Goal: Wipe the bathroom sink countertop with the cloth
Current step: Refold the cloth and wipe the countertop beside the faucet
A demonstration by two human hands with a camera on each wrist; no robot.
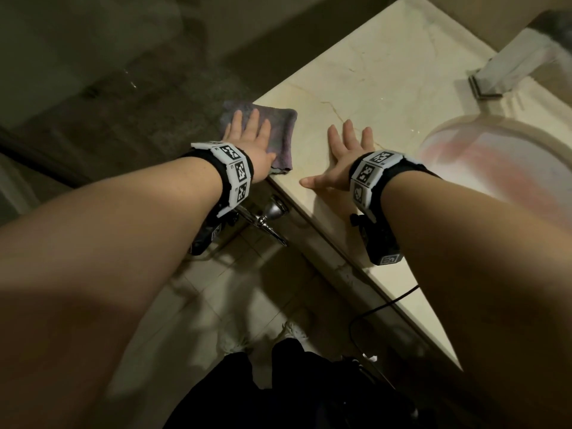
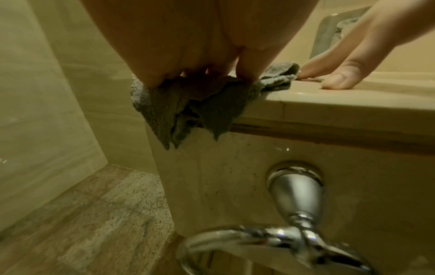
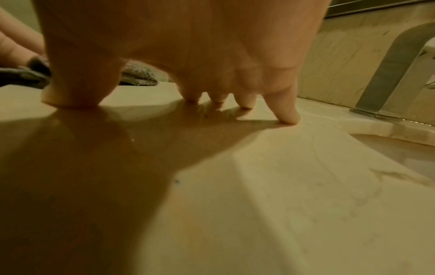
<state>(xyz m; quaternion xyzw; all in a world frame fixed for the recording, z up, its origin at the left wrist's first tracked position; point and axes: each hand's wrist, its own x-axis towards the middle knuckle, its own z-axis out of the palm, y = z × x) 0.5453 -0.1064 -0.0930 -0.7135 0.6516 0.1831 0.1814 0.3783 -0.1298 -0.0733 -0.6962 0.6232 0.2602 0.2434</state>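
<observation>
A grey-purple cloth lies on the left corner of the beige marble countertop, partly hanging over the edge. My left hand presses flat on it with straight fingers. My right hand rests flat on the bare counter to the right of the cloth, fingers spread, fingertips touching the stone and thumb pointing left. In the right wrist view the cloth shows behind my thumb. The round sink basin lies to the right of my right hand.
A chrome faucet stands behind the basin by the back wall. Below the counter's front hangs a chrome towel ring. A black cable trails over the counter's front edge. Tiled floor and a dark wall lie left of the counter.
</observation>
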